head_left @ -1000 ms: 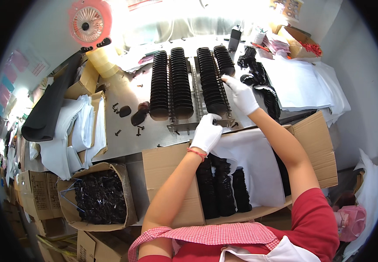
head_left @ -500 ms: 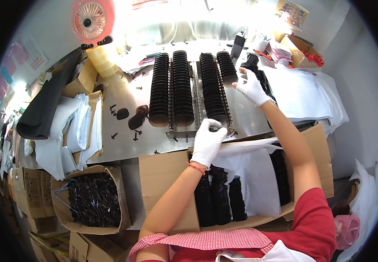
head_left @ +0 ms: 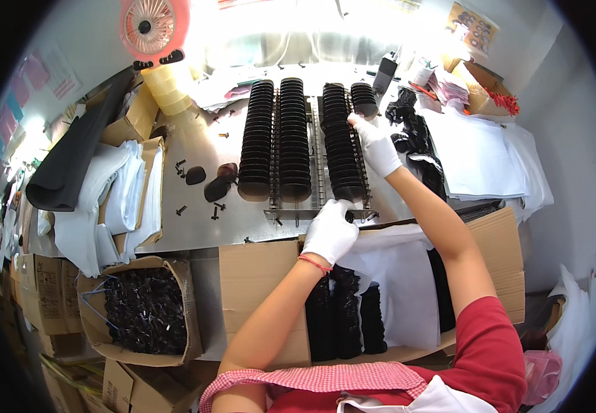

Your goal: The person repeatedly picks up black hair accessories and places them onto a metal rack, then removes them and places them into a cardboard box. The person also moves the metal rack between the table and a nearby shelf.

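Note:
A metal rack (head_left: 315,148) holds long rows of dark, rounded lenses (head_left: 294,138) standing on edge on the steel worktable. Both my hands wear white gloves. My left hand (head_left: 331,230) is at the rack's front end, fingers curled, with a small black piece showing beside its fingertips; what it grips is partly hidden. On the rack's right side, my right hand (head_left: 378,148) reaches in with fingertips drawn together against the third lens row (head_left: 339,138). Whatever lies between those fingertips is too small to make out. A shorter lens row (head_left: 364,100) stands just beyond them.
Loose lenses (head_left: 216,189) and black screws lie left of the rack. An open carton (head_left: 263,303) of black stacks and white sheets stands in front. Another box (head_left: 191,310) holds dark pieces. White sheets (head_left: 480,162) lie right; a pink fan (head_left: 148,27) stands behind.
My right hand has moved left and a little nearer, from beside the shorter row to the third row. That shorter row shows less length. My left hand's fingers have shifted at the rack's front.

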{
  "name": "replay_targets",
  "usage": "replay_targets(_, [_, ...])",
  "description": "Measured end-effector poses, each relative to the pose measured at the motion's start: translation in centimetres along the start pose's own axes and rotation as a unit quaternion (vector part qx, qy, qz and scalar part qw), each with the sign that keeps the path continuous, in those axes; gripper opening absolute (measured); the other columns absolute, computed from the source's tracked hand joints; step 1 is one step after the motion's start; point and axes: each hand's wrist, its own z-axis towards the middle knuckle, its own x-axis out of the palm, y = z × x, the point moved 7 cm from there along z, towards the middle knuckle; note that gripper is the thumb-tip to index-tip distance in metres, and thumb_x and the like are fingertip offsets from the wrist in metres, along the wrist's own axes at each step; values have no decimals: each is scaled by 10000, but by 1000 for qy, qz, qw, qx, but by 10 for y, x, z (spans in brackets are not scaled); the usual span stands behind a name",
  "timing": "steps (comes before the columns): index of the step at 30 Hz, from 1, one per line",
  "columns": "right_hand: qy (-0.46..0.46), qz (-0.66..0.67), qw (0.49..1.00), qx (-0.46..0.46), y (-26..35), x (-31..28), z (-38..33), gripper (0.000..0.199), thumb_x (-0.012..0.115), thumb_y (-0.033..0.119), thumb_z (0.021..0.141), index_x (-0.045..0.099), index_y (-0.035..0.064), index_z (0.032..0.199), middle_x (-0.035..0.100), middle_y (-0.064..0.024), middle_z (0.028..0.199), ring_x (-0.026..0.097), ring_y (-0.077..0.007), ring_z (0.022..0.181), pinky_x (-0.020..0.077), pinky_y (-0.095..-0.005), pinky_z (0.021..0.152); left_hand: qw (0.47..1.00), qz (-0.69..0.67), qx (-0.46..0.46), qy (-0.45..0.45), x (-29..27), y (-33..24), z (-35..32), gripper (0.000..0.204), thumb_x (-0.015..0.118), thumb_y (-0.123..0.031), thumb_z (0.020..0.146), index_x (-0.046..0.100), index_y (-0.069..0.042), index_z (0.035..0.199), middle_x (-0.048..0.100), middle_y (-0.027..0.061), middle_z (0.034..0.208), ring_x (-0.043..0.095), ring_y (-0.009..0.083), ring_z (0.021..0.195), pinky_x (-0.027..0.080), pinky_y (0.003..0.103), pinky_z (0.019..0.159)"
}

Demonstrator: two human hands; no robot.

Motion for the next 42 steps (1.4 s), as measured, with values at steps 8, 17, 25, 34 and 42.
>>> replay_targets(8, [-1,251,959,131,108,-103,-9,451,506,-84,887,628,51,1300,691,-111,1159,658,-148,993,514,-267,850,749,-651,-122,-22,-15,-36,-24,496,592,-305,1020,383,-141,1438,546,62,1323,598,189,1118,502,405,993])
replay_targets(17, [-19,217,935,279,18,-70,-1,240,688,184,897,646,2,1049,669,-119,979,625,-170,898,518,-330,806,904,-407,-131,-23,-7,-11,-16,155,704,-134,899,632,-65,1019,656,41,868,624,112,837,525,276,692])
replay_targets(25, [137,544,770,304,-113,38,42,680,755,20,805,480,-7,1427,597,-119,1322,592,-181,1143,460,-309,1021,999,-20,-11,-33,2,5,2,302,644,-156,811,692,-50,1089,662,191,1095,655,367,994,530,405,908])
replay_targets(34, [-14,81,996,33,-44,31,39,442,563,-55,900,607,55,1325,671,-169,1257,652,-264,1161,486,-333,1025,999,-7,-24,-36,-3,2,-1,281,652,-128,803,704,-37,1064,668,194,1085,655,359,1019,520,393,923])
replay_targets(42, [-110,250,954,121,33,-50,40,397,541,-32,942,639,60,1316,714,-80,1131,631,-86,916,499,-236,815,841,-524,-124,-50,-21,-9,-14,347,648,-39,919,573,-113,1250,653,2,1069,624,79,915,541,240,750])
